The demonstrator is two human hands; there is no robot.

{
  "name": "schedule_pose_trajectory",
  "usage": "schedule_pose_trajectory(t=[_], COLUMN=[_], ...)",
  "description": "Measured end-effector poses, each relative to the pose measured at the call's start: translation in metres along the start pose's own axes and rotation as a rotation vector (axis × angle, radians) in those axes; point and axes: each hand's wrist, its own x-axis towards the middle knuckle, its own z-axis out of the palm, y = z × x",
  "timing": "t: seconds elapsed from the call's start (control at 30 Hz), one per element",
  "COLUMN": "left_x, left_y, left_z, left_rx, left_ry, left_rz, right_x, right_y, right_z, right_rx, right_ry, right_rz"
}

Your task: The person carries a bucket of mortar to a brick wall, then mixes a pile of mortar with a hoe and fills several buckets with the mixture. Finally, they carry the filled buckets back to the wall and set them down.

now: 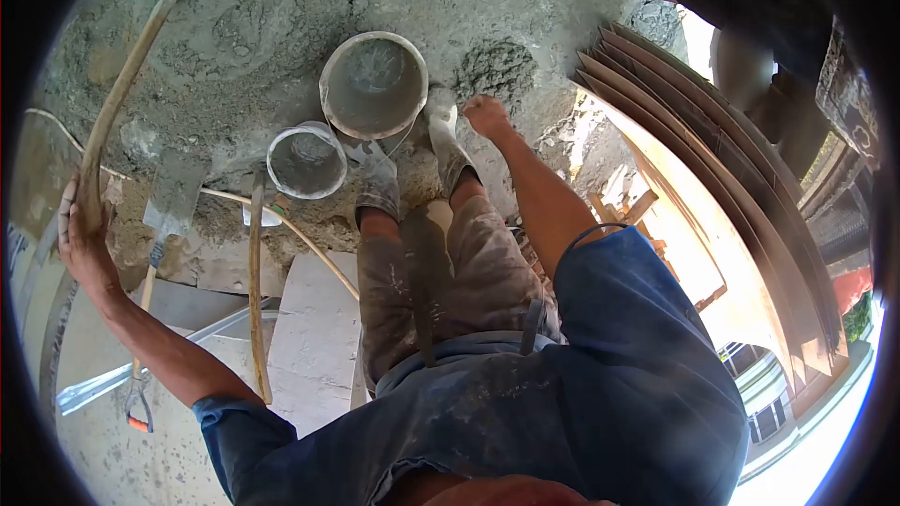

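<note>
Off to the left, my left hand (86, 242) is around the lower end of a long, curved wooden handle (127, 84), thumb on one side and fingers on the other. The handle's far end reaches the wet grey cement mix (234, 47); no tool head can be made out there. My right hand (487, 117) hangs closed in a fist beside my cement-covered right boot (441, 117), with nothing seen sticking out of it. In front of my feet stand a large round bucket (417, 84) and a smaller bucket (275, 169), both crusted with grey cement.
A shovel (173, 197) with an orange-tipped grip lies at left, near another wooden handle (256, 290). Curved brown sheets (694, 150) stand stacked at right. Another person (741, 9) is partly visible beyond them. A small cement heap (497, 70) lies past my right hand.
</note>
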Motion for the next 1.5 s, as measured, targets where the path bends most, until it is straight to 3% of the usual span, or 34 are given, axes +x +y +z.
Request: schedule_pose_trajectory(t=[0.07, 0.17, 0.27, 0.33, 0.4, 0.47, 0.53, 0.6, 0.63, 0.67, 0.7, 0.77, 0.83, 0.87, 0.93, 0.97, 1.0, 1.07, 1.2, 1.27, 1.37, 1.4, 1.43, 1.5], left_x=[0.001, 0.016, 0.039, 0.028, 0.018, 0.014, 0.014, 0.015, 0.018, 0.016, 0.017, 0.019, 0.017, 0.017, 0.016, 0.013, 0.012, 0.009, 0.015, 0.008, 0.015, 0.014, 0.013, 0.024], left_y=[-0.005, -0.025, -0.051, -0.027, -0.010, -0.036, -0.029, -0.013, -0.014, -0.013, -0.011, -0.013, -0.013, -0.013, -0.015, -0.021, -0.027, -0.018, -0.017, -0.014, -0.018, -0.016, -0.014, -0.017], left_z=[0.001, -0.018, -0.079, -0.040, -0.002, -0.010, 0.001, 0.014, -0.010, 0.011, 0.017, 0.025, 0.022, 0.017, -0.004, -0.012, -0.021, 0.001, 0.008, 0.018, 0.010, 0.009, 0.002, -0.017], left_rx=[0.063, -0.032, -0.158, -0.056, 0.941, 0.406, 0.921, -0.019, -0.030, -0.061, -0.146, -0.223, -0.056, -0.037, -0.045, 0.367, 1.147, 0.365, -0.019, -0.237, -0.087, -0.121, -0.139, 0.136], left_ry=[0.036, 0.102, 0.171, 0.251, 0.151, 0.430, 0.325, 0.453, 0.380, 0.470, 0.532, 0.587, 0.623, 0.548, 0.511, 0.438, 0.391, 0.422, 0.496, 0.341, 0.435, 0.438, 0.446, 0.348], left_rz=[0.071, 0.021, -0.029, 0.184, 0.554, 0.144, 0.426, 0.225, 0.234, 0.243, 0.254, 0.258, 0.277, 0.270, 0.246, 0.333, 0.543, 0.300, 0.200, 0.223, 0.330, 0.318, 0.331, 0.406], right_x=[0.020, 0.102, 0.165, 0.205, 0.244, 0.280, 0.312, 0.321, 0.336, 0.355, 0.365, 0.370, 0.361, 0.369, 0.316, 0.312, 0.313, 0.321, 0.348, 0.351, 0.333, 0.314, 0.298, 0.248], right_y=[-0.005, 0.025, 0.028, 0.028, 0.030, 0.030, 0.025, 0.010, 0.012, 0.020, 0.023, 0.036, 0.045, 0.050, 0.031, 0.037, 0.044, 0.049, 0.041, 0.041, 0.045, 0.042, 0.046, 0.052], right_z=[-0.030, -0.036, -0.060, -0.071, -0.077, -0.083, -0.092, -0.101, -0.102, -0.103, -0.101, -0.090, -0.071, -0.076, -0.072, -0.073, -0.076, -0.083, -0.077, -0.055, -0.032, -0.020, -0.012, -0.003], right_rx=[-0.023, -0.098, -0.167, -0.180, -0.192, -0.208, -0.257, -0.262, -0.291, -0.320, -0.370, -0.369, -0.348, -0.335, -0.247, -0.223, -0.198, -0.204, -0.399, -0.308, -0.133, -0.076, -0.048, 0.031], right_ry=[-0.036, 0.066, 0.097, 0.190, 0.307, 0.453, 0.525, 0.469, 0.502, 0.540, 0.545, 0.563, 0.699, 0.488, 0.446, 0.447, 0.451, 0.484, 0.541, 0.516, 0.540, 0.645, 0.585, 0.471], right_rz=[0.080, 0.112, 0.105, 0.135, 0.121, 0.097, 0.061, 0.059, 0.043, 0.026, -0.119, -0.091, 0.041, 0.138, 0.143, 0.141, 0.137, 0.085, -0.119, -0.099, 0.057, 0.031, 0.100, 0.174])
